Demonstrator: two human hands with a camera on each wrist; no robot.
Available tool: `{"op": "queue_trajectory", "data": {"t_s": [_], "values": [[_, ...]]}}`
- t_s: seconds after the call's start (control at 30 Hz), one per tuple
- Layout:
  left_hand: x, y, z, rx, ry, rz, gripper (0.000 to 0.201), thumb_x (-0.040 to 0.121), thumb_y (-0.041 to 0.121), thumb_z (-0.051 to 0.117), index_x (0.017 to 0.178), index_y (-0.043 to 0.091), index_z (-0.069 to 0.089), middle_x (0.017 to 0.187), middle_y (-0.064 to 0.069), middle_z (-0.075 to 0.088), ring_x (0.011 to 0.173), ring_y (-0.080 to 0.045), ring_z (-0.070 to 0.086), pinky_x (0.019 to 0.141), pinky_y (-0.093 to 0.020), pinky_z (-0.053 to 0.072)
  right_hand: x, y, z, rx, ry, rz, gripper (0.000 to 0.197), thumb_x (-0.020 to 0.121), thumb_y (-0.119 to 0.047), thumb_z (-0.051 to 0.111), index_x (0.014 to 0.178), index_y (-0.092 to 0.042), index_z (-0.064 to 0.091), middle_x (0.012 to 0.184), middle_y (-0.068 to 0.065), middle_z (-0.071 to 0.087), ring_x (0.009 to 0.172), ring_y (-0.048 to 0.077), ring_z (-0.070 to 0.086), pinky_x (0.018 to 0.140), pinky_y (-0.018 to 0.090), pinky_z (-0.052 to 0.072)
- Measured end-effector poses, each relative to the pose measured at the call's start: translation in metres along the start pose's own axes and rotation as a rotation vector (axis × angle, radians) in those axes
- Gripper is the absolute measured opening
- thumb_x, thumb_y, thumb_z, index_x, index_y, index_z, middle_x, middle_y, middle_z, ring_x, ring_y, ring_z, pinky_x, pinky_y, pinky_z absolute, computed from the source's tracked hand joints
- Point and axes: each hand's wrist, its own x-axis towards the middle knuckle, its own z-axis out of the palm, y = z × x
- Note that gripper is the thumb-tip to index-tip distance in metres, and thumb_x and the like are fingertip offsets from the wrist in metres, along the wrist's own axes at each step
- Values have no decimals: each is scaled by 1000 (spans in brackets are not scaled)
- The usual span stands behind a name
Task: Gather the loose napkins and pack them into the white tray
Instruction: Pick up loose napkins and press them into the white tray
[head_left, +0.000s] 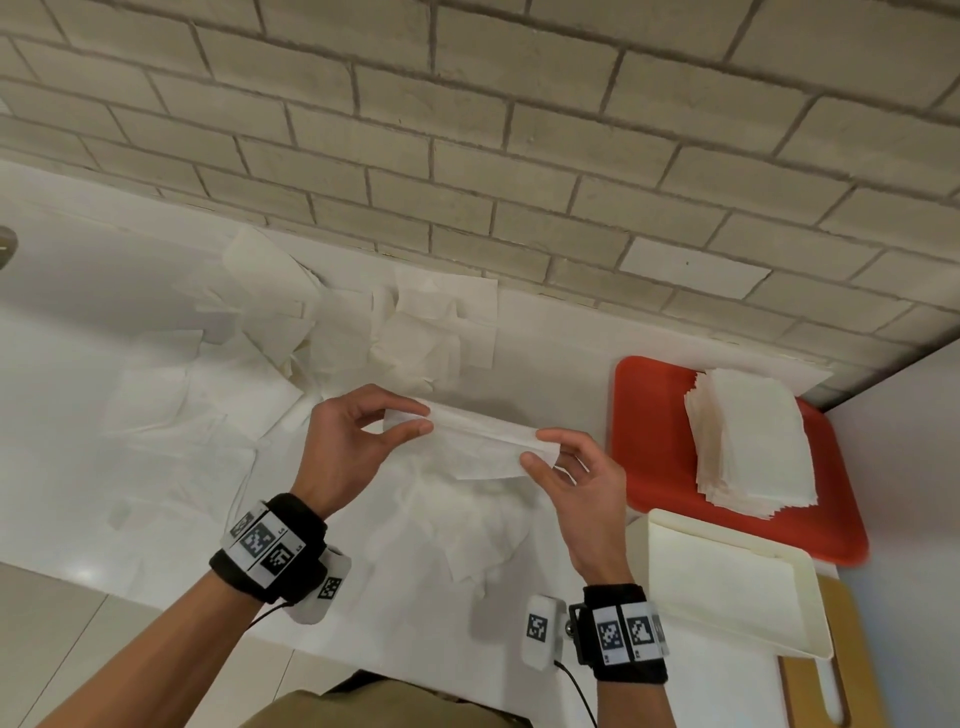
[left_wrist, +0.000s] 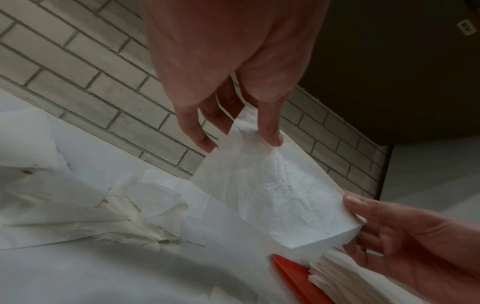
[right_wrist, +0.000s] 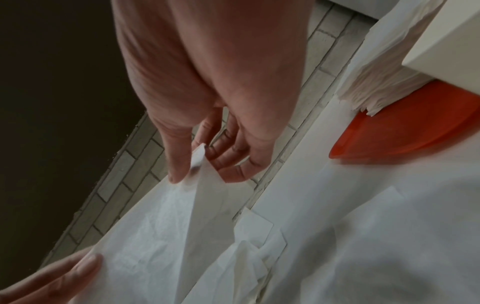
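A folded white napkin (head_left: 478, 441) is stretched in the air between both hands above the white counter. My left hand (head_left: 422, 417) pinches its left end between thumb and fingers, and my right hand (head_left: 540, 448) pinches its right end. The left wrist view shows the left hand (left_wrist: 241, 139) gripping a corner of the napkin (left_wrist: 272, 195). In the right wrist view the right hand (right_wrist: 202, 170) nips the napkin (right_wrist: 161, 226). Several loose napkins (head_left: 332, 338) lie crumpled along the wall. The white tray (head_left: 727, 587) sits at the front right, its inside bare.
A red tray (head_left: 649, 415) at the right carries a neat stack of napkins (head_left: 748, 441). The white tray overlaps its near corner and a wooden board (head_left: 857, 675). A brick wall (head_left: 519, 156) borders the counter at the back. More crumpled napkins (head_left: 467, 530) lie under my hands.
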Motion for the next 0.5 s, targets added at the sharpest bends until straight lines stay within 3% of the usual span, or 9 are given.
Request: {"op": "queue_trajectory", "data": {"t_s": [0.07,0.1,0.13,0.2,0.27,0.3,0.33,0.4,0.5], "values": [[0,-3,-2,81,25,61,14,77,21,94,87,23,84,96,3,75,97,-19,73,96,-38,59,3,2,-1,-95,-7,-6,26,84,-15,94,104,-26,82,82,-3,61,74,19,52,82,40,51],[0,-4,-3,144,39,94,15,75,24,95,85,25,84,100,4,70,100,-18,70,97,-36,57,4,3,-1,-187,-19,-20,26,84,-20,94,105,-30,81,89,-10,64,75,15,55,86,40,55],[0,-5,-4,212,39,126,16,73,27,96,83,27,83,107,6,65,107,-18,66,100,-31,53,3,3,-1,-337,-26,-58,29,84,-28,94,109,-35,79,104,-11,65,84,12,60,93,41,57],[-1,-4,-5,324,-44,194,17,74,32,96,81,33,81,127,7,54,129,-18,56,111,-27,42,1,-4,5,-735,-49,-245,47,83,-52,89,124,-40,70,133,-8,51,120,11,53,111,37,48],[-2,3,-2,374,-182,260,14,81,33,92,85,34,79,138,13,55,139,-17,52,115,-29,40,0,-14,27,-952,-154,-485,59,89,-64,77,138,-34,62,144,-5,48,139,16,42,119,36,35],[-2,7,0,361,-222,288,10,86,31,88,89,31,78,135,15,61,136,-14,56,112,-30,44,-1,-19,42,-953,-227,-539,55,95,-62,71,139,-32,60,143,-7,54,139,15,45,119,38,36],[-2,11,2,332,-223,305,7,90,27,84,93,27,77,126,15,68,127,-10,62,106,-30,49,-1,-21,56,-904,-278,-550,45,101,-57,67,136,-29,61,135,-9,62,132,13,53,115,40,41],[0,19,4,283,-106,289,3,98,21,76,99,21,73,104,16,73,102,-2,69,90,-22,52,0,-20,74,-804,-293,-522,26,109,-48,61,120,-24,63,108,-10,71,102,11,62,97,41,50],[-1,18,-2,283,99,204,3,103,18,68,104,19,65,97,19,70,88,7,66,75,-6,43,1,-7,74,-672,-313,-380,28,108,-50,61,94,-27,56,75,-14,57,71,9,54,70,31,46]]}}
